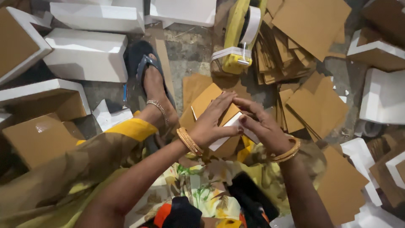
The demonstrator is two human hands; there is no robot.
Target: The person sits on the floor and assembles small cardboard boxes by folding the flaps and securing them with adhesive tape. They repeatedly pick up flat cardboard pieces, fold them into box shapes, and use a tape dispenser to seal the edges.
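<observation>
My left hand (213, 122) and my right hand (261, 124) meet over a small piece made of brown cardboard and white foam (225, 128), held just above my lap. Both hands grip it, fingertips touching at its top edge. The left fingers press flat on the brown cardboard face (206, 101); the right fingers curl over the white edge. Gold bangles ring both wrists. Much of the piece is hidden under the hands.
Brown cardboard squares (312, 25) lie in piles on the grey floor at upper right. White foam blocks (86, 55) stand at left and along the right. A yellow tape dispenser (240, 33) lies ahead. My sandalled foot (154, 80) rests left of centre.
</observation>
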